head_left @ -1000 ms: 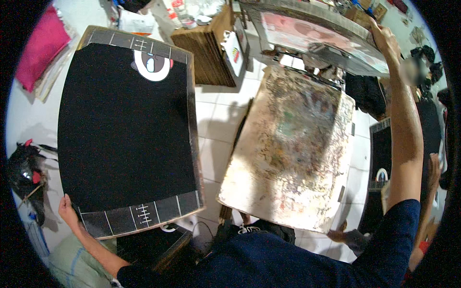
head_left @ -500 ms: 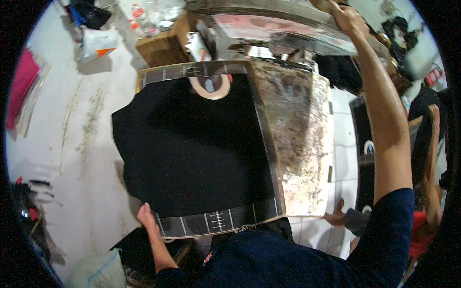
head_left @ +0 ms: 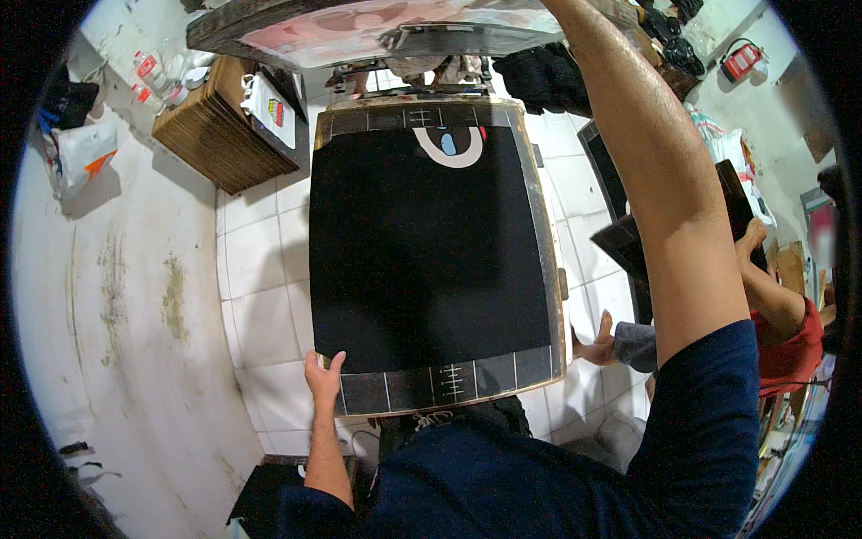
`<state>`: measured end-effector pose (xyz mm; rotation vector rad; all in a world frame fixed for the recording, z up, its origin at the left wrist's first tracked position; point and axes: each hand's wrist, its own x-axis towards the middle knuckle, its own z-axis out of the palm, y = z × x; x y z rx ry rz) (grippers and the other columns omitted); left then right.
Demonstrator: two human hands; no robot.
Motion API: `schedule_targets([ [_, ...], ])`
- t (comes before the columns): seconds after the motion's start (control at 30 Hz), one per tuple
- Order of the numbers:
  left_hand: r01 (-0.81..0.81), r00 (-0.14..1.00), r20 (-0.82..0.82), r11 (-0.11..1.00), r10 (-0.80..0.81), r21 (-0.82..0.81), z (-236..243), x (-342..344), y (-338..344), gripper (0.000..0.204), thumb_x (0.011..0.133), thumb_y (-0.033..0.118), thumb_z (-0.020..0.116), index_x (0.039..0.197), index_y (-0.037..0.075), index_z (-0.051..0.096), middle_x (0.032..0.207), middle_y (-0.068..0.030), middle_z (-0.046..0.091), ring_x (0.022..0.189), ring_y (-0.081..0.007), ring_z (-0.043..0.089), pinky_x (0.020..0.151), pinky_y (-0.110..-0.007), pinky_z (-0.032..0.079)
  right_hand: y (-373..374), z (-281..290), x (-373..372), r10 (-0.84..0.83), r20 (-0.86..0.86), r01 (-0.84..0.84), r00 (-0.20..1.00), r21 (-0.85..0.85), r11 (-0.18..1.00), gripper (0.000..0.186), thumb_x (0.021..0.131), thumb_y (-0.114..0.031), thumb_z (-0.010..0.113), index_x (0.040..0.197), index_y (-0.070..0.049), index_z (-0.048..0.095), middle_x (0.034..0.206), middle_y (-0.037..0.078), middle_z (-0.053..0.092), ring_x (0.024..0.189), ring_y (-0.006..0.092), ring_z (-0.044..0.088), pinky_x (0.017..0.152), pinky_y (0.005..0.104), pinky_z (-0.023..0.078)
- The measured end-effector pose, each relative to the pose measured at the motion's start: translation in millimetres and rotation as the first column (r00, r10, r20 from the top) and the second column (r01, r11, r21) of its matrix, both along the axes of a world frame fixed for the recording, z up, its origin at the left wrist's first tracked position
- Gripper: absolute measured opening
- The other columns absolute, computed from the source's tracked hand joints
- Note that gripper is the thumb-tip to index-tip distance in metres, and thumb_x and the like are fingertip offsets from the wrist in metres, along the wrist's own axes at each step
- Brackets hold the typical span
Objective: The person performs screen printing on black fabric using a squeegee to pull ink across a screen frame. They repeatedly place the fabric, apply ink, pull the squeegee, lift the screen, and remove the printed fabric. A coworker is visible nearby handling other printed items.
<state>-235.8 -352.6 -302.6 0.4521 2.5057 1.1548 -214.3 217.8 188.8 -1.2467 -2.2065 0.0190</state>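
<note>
My left hand (head_left: 321, 375) grips the lower left edge of a dark board (head_left: 409, 390) marked with white lines, its thumb on top. Spread over the board is a black fabric panel (head_left: 422, 251), bearing a printed white arch with light blue and red shapes (head_left: 446, 162) near its far edge. The board lies over the pale, stained platen (head_left: 557, 251), which shows along its right side. My right forearm (head_left: 655, 153) reaches up past the top edge, hiding that hand from view. Beside it is a tilted screen frame (head_left: 206, 31) with pinkish mesh, raised beyond the board.
Stacked brown boards (head_left: 206, 135) with bottles stand at upper left beside a stained white wall (head_left: 135, 287). At right, a co-worker in red (head_left: 790, 337) holds a dark board (head_left: 620, 247); a bare foot (head_left: 597, 350) is on the tiles. A fire extinguisher (head_left: 738, 63) hangs upper right.
The fabric-covered board has moved rightward from beside the stained platen to on top of it, with my left hand at its corner. The view has shifted and my right hand has left it.
</note>
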Motion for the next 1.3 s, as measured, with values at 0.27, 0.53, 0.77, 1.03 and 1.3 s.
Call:
schedule_targets([
  [0.27,-0.045,0.999,-0.005,0.994,0.045,-0.095,24,2,9,0.053,0.075,0.033,0.088,0.107,-0.002,0.064,0.098,-0.0216,0.072,0.093,-0.0405,0.068,0.084,-0.046,0.053,15,17,-11,0.03,-0.034,-0.03,0.999,0.019,0.999,0.076,0.093,-0.063,0.047,0.125,0.002,0.067,0.129,0.027,0.065,0.123,0.0398,0.061,0.104,0.0462,0.047],
  [0.53,-0.072,0.996,-0.071,0.945,0.052,-0.32,55,4,23,0.059,0.077,0.033,0.085,0.115,-0.003,0.059,0.104,-0.0258,0.069,0.1,-0.0462,0.066,0.088,-0.05,0.05,29,18,-18,0.044,-0.022,-0.043,0.999,0.043,0.998,0.074,0.092,-0.063,0.047,0.122,0.001,0.069,0.127,0.026,0.066,0.122,0.0397,0.062,0.103,0.0465,0.048],
  [0.77,-0.092,0.996,-0.036,0.942,0.084,-0.323,55,-1,24,0.062,0.077,0.034,0.087,0.116,-0.002,0.055,0.109,-0.0261,0.067,0.105,-0.0448,0.064,0.092,-0.049,0.049,34,18,-23,0.056,-0.023,-0.055,0.998,0.043,0.998,0.073,0.092,-0.064,0.047,0.119,0.001,0.07,0.124,0.026,0.067,0.12,0.0396,0.063,0.102,0.0467,0.048],
  [1.03,-0.185,0.974,0.082,0.947,0.213,-0.264,7,-8,23,0.075,0.069,0.028,0.093,0.118,-0.006,0.049,0.116,-0.0254,0.055,0.113,-0.0418,0.053,0.1,-0.046,0.044,33,29,-27,0.03,-0.044,-0.027,0.999,0.055,0.998,0.073,0.092,-0.064,0.047,0.116,0.0,0.072,0.122,0.026,0.068,0.119,0.0395,0.064,0.101,0.047,0.049],
  [1.3,-0.052,0.998,0.015,0.886,0.066,-0.462,42,-21,46,0.087,0.073,0.04,0.09,0.13,-0.008,0.046,0.129,-0.0284,0.05,0.125,-0.0444,0.048,0.106,-0.047,0.042,12,3,3,0.021,-0.037,-0.02,0.999,0.016,1.0,0.058,0.092,-0.063,0.048,0.112,-0.018,0.077,0.118,0.019,0.072,0.111,0.0377,0.068,0.096,0.0485,0.052],
])
